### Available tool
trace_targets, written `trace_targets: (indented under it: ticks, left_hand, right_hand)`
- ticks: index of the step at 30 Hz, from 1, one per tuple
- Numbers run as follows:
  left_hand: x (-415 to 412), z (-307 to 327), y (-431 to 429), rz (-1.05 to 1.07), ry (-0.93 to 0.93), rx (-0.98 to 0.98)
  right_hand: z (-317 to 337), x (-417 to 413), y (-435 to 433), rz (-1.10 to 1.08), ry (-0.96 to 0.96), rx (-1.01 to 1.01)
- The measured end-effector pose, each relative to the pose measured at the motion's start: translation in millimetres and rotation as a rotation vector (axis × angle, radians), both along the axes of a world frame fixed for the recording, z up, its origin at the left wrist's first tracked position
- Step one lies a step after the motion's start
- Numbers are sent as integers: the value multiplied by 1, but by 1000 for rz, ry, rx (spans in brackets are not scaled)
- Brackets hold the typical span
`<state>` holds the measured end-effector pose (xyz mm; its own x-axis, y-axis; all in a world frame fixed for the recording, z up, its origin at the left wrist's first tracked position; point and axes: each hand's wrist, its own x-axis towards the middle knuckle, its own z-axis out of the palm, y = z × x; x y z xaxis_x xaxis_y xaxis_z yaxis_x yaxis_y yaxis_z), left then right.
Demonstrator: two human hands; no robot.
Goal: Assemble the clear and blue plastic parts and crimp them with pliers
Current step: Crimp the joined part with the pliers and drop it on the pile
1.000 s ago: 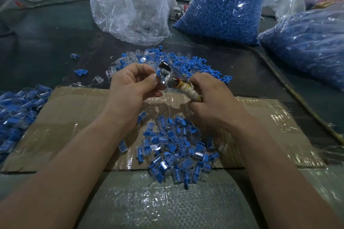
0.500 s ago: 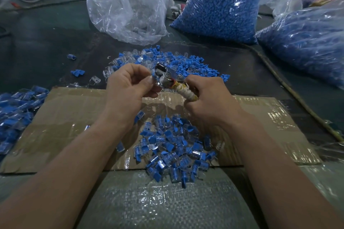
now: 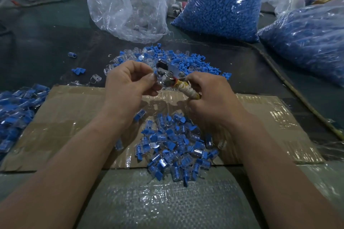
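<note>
Compared with the preceding second, nothing has shifted over the cardboard sheet (image 3: pixel 65 126). Both hands hold the same station above its far edge, so the crimp is judged to be in progress. The pile of assembled pieces (image 3: pixel 173 147) lies on the sheet's near half, and loose stock (image 3: pixel 186 57) lies just beyond the far edge. The right hand (image 3: pixel 210 95) is curled fully round the wrapped handles of the pliers (image 3: pixel 171 78). The left hand (image 3: pixel 128 83) pinches the clear-and-blue part (image 3: pixel 155 73) at the jaws between thumb and forefinger. The part is mostly hidden.

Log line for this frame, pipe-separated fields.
step: crimp | left hand: pinches part at pliers head | right hand: grips pliers handle | assembled pile: on cardboard
</note>
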<state>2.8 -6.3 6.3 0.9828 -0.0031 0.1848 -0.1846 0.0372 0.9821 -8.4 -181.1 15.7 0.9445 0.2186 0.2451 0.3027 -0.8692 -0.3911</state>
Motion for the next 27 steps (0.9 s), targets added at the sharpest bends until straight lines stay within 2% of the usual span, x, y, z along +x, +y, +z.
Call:
trace_targets:
  ticks: [7,13,19,25,27]
  left_hand:
    - [5,6,13,-82,165,-63]
    - [4,12,23,-207,211,-75]
    - [-2,12,26,-609,222,200]
    - [-2,13,25,-716,174,335]
    - [-5,14,24,-682,182,347]
  right_hand:
    - [9,5,-30,-143,5,1]
    - [10,3,-38,-51,177,-60]
    - [9,5,-37,-29,279,-126]
    - [10,2,-36,-32,325,-142]
    - [10,2,-37,-31,342,-137]
